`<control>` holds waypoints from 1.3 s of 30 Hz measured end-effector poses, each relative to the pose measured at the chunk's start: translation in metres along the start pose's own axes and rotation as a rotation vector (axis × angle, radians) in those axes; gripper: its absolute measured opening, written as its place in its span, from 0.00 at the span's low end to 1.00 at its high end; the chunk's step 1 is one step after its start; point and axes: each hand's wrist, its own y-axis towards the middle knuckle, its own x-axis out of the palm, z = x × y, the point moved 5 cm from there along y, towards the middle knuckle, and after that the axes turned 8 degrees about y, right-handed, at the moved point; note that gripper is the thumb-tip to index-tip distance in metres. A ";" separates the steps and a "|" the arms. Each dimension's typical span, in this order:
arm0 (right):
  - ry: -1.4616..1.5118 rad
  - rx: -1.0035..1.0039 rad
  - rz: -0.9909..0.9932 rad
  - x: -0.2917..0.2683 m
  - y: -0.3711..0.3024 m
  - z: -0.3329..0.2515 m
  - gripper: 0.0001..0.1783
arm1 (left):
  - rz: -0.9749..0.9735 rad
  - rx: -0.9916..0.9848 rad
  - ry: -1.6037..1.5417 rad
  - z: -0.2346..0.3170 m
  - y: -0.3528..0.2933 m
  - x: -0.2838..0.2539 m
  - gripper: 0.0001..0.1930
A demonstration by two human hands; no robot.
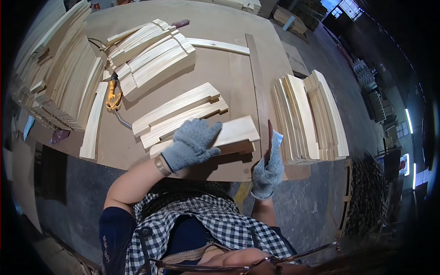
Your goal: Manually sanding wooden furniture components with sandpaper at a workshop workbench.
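Observation:
My left hand [192, 143], in a grey knit glove, lies with fingers spread over the left part of a pale shaped wooden board [237, 130] near the table's front edge. A second wooden piece [238, 147] shows beneath or just in front of that board. To the right my gloved right hand [267, 170] is closed, fingers pointing away from me. From it sticks up a thin dark-red piece [270, 129], seen edge-on, so its kind is unclear. A small white-and-blue patch shows by the fingertips. Two similar boards [176, 107] lie just beyond my left hand.
A brown strip [258, 82] runs along the table [220, 73]. Stacked boards [300, 121] stand at the right edge, bundled ones [151, 59] farther back, and a tall stack [68, 78] at left. A yellow-handled air tool [113, 98] with a hose lies between stacks.

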 end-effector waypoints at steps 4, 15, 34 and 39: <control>-0.300 -0.033 -0.138 0.011 0.000 0.006 0.29 | -0.057 0.030 -0.017 0.022 -0.002 0.018 0.44; -0.456 0.140 -0.364 0.046 0.014 0.048 0.23 | 0.100 -0.073 -0.052 0.025 -0.009 0.035 0.43; -0.305 0.269 -0.303 -0.006 -0.006 -0.017 0.23 | 0.105 -0.366 0.070 -0.127 0.005 0.007 0.46; -0.332 0.142 -0.276 -0.001 -0.011 -0.011 0.23 | 0.106 -0.283 0.038 -0.122 0.002 -0.003 0.42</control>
